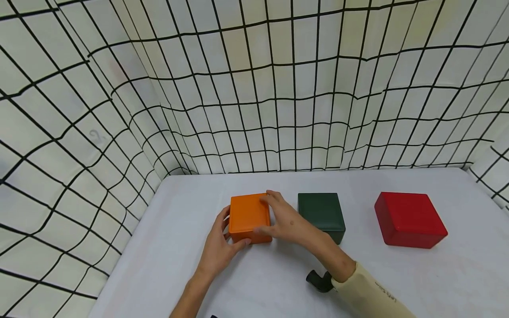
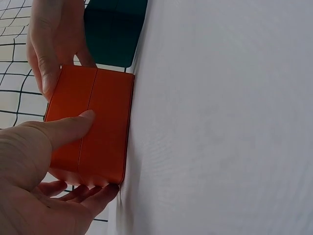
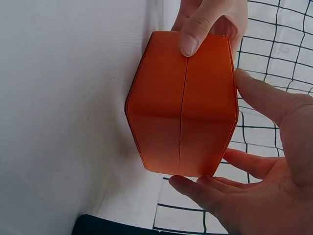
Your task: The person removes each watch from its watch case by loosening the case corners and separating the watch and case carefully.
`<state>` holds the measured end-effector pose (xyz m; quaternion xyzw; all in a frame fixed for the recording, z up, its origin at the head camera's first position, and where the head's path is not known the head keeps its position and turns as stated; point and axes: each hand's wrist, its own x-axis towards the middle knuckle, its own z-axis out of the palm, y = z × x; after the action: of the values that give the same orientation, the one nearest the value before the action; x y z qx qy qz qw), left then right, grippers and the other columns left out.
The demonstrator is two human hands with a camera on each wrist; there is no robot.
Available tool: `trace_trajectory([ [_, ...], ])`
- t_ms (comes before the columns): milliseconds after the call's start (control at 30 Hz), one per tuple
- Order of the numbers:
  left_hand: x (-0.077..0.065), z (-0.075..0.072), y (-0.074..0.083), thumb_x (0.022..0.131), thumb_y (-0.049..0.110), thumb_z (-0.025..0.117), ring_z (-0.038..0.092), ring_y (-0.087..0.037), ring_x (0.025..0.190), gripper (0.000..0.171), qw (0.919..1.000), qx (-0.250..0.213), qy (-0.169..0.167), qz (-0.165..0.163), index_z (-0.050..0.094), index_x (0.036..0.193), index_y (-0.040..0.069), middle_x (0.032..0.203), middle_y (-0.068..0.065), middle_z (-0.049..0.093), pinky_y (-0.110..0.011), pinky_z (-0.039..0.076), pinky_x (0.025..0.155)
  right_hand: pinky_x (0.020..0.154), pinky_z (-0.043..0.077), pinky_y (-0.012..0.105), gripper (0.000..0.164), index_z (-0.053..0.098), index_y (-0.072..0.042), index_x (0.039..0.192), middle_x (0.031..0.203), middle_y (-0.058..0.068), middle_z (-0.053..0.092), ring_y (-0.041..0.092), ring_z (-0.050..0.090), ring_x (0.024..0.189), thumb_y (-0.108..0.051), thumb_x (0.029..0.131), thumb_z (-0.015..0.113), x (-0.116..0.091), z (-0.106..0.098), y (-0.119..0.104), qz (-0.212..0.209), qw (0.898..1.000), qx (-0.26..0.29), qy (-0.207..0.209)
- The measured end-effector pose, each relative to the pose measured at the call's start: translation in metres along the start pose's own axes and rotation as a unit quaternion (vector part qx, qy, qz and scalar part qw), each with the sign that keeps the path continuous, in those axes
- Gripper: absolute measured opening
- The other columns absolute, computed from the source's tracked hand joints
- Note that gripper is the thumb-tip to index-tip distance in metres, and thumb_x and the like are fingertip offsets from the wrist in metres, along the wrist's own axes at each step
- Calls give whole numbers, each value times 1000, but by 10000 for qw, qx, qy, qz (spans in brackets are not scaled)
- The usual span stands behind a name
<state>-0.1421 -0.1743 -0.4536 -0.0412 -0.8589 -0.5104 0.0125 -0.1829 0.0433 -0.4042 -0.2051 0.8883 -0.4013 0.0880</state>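
Note:
An orange box point(image 1: 249, 214) with a lid seam round its side stands on the white table, left of centre in the head view. My left hand point(image 1: 218, 249) grips it from the left, thumb on the near side point(image 2: 105, 132) and fingers round the left side. From the right, my right hand point(image 1: 286, 220) holds the upper part, its thumb at the near top edge and fingertips at the far right corner. The right wrist view shows the seam closed between lid and base, with the right hand's fingers point(image 3: 195, 193) along one side.
A dark green box point(image 1: 321, 212) stands just right of the orange one, partly behind my right forearm. Farther right is a red box point(image 1: 411, 216). Black netting point(image 1: 294, 99) over white walls borders the white table point(image 1: 187, 207). A black curved piece point(image 1: 319, 282) sits by my right sleeve.

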Motion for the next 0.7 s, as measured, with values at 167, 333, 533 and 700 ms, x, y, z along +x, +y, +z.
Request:
trace_trajectory([
  [167,0,-1,0,83,10,88,39,-40,153,102,10000,-1,-24,-6,25,164,14,168,-11,35,-53,45,117,118,44,55,83,47,-5,150,171,20,26,39,46,148,-28,83,90,1,0,1,-11,10000,41,-82],
  [333,1,-2,-2,83,10,88,39,-40,154,103,10000,-18,-54,-12,25,164,16,169,-11,34,-52,46,116,119,43,55,89,44,-5,151,172,21,21,40,45,149,-24,79,93,3,3,1,-109,9997,177,-158],
  [533,1,-3,-4,82,11,89,39,-40,154,105,9999,-52,-100,37,24,164,17,170,-10,31,-51,45,116,119,43,57,97,39,-5,154,172,25,16,42,46,146,-17,76,95,7,10,2,-87,9988,484,-46],
  [700,0,-4,-4,82,12,88,39,-40,154,105,9998,-113,-145,72,24,165,17,171,-10,31,-52,44,117,118,45,55,102,35,-4,156,170,24,21,41,51,140,-13,75,95,9,16,3,73,9984,548,151],
])
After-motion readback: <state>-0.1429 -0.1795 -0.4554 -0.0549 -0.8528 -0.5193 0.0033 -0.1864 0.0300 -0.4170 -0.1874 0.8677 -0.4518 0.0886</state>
